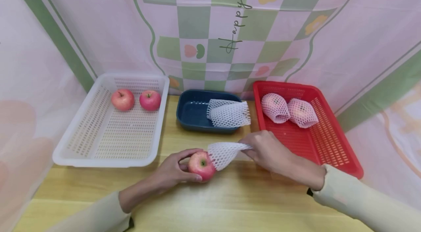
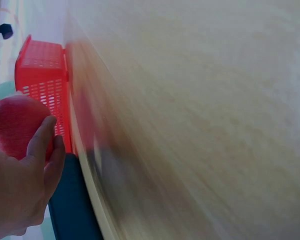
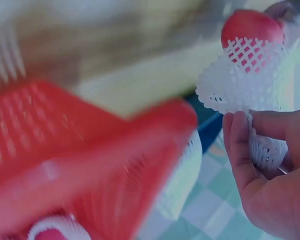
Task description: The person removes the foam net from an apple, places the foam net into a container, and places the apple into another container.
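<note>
My left hand (image 1: 173,169) grips a red apple (image 1: 199,168) above the table, thumb on the near side and fingers around the back. A white foam net sleeve (image 1: 225,154) covers the apple's right edge only. Its far end is pinched between the thumb and fingers of my right hand (image 1: 268,151). In the right wrist view the net (image 3: 240,82) overlaps the lower part of the apple (image 3: 252,27). The left wrist view shows fingers curled on the apple (image 2: 20,125); the net is mostly hidden there.
A white basket (image 1: 108,160) at left holds two bare apples (image 1: 122,99). Behind my hands, a dark blue tray (image 1: 190,126) contains more foam nets (image 1: 230,114). The red basket (image 1: 342,144) at right has two net-covered apples (image 1: 275,107). A patterned curtain (image 1: 227,23) hangs behind.
</note>
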A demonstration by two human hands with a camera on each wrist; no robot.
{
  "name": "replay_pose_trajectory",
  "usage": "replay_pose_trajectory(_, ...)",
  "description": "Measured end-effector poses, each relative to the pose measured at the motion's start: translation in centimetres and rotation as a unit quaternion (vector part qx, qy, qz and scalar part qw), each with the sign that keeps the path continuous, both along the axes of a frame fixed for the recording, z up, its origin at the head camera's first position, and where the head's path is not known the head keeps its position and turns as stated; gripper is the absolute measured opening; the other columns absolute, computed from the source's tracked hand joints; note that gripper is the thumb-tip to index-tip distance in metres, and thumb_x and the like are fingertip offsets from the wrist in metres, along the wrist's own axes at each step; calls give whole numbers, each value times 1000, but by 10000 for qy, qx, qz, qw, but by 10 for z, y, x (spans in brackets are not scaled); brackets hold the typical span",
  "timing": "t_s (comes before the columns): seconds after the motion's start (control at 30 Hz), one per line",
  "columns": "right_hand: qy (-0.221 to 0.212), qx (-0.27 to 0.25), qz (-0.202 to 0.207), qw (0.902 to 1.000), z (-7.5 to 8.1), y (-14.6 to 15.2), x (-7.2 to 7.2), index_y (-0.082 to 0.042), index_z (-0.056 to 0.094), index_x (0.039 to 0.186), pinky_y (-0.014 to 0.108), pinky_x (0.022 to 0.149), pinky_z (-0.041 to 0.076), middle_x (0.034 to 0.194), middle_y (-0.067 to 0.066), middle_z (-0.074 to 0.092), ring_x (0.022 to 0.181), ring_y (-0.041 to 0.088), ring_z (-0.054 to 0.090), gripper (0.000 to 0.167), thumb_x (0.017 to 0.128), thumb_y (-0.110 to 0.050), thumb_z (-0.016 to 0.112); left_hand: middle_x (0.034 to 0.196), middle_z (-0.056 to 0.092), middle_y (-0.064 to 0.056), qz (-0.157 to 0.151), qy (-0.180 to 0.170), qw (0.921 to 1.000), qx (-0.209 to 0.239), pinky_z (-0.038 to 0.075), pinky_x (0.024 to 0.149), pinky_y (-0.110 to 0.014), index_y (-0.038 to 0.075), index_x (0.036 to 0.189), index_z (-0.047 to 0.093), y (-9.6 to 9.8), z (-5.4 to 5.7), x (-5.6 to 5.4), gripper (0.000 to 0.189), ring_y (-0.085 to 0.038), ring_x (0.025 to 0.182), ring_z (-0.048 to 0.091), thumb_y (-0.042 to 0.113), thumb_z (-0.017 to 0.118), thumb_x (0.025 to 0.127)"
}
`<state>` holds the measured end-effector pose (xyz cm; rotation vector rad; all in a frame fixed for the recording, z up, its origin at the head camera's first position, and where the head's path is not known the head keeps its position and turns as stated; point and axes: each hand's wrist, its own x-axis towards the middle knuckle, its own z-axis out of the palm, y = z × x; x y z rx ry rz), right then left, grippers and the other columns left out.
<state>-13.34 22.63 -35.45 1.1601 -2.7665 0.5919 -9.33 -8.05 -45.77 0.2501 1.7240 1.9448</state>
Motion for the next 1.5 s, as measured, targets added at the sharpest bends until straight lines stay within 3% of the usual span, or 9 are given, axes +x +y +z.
replay_pose_trajectory(0.3, 159, 83, -165, 9997, 39, -2, -22, -5, 83, 107, 30, 70, 66, 95, 4, 81, 73, 9, 70, 26, 82, -5, 91, 148, 60, -15, 144, -84, 9997, -175, 61, 96, -35, 13, 151, 58, -3, 10, 0, 80, -27, 120, 71, 6, 93, 79)
replay_pose_trajectory(0.53, 311, 447, -343, 9979, 57, -17, -47, -6, 76, 88, 25, 54, 51, 70, 0, 68, 58, 10, 53, 9, 87, -5, 85, 147, 62, -15, 218, -98, 9995, -187, 61, 95, -34, 14, 152, 57, -9, 21, 1, 81, -27, 120, 70, 5, 93, 79)
replay_pose_trajectory(0.8, 216, 678, -585, 9958, 70, -46, -78, -7, 67, 75, 32, 55, 50, 61, 2, 58, 57, 19, 53, 19, 90, -7, 79, 153, 56, -17, 236, -50, 9997, -69, 61, 96, -34, 7, 154, 53, -15, 34, 2, 82, -28, 121, 70, 3, 91, 81)
replay_pose_trajectory(1.0, -16, 987, -720, 9925, 73, -68, -100, -6, 71, 77, 32, 57, 50, 63, 6, 61, 60, 22, 56, 17, 93, -9, 74, 161, 46, -19, 323, -37, 9995, -30, 61, 94, -32, 6, 154, 53, -21, 44, 3, 80, -27, 118, 71, 5, 90, 83)
replay_pose_trajectory(1.17, -422, 1171, -1008, 9871, 71, -82, -113, -5, 80, 97, 30, 59, 57, 71, 6, 70, 64, 21, 66, 11, 93, -16, 79, 161, 44, -19, 338, 26, 9994, -81, 61, 97, -34, 6, 154, 51, -27, 51, -1, 79, -30, 121, 71, 5, 89, 85)
replay_pose_trajectory(1.23, -513, 1195, -1083, 9856, 69, -85, -118, -5, 80, 106, 31, 62, 60, 78, 6, 73, 68, 21, 69, 19, 92, -17, 81, 161, 46, -17, 374, 61, 9991, -206, 60, 98, -34, 8, 155, 52, -30, 55, -2, 79, -30, 122, 70, 6, 89, 85)
replay_pose_trajectory(1.5, -557, 1386, -1231, 9811, 48, -93, -143, -2, 76, 109, 38, 70, 61, 90, 11, 74, 77, 27, 68, 18, 97, -15, 74, 160, 49, -12, 520, 269, 9954, -763, 60, 98, -31, 16, 155, 53, -50, 73, -7, 79, -26, 122, 69, 15, 90, 86)
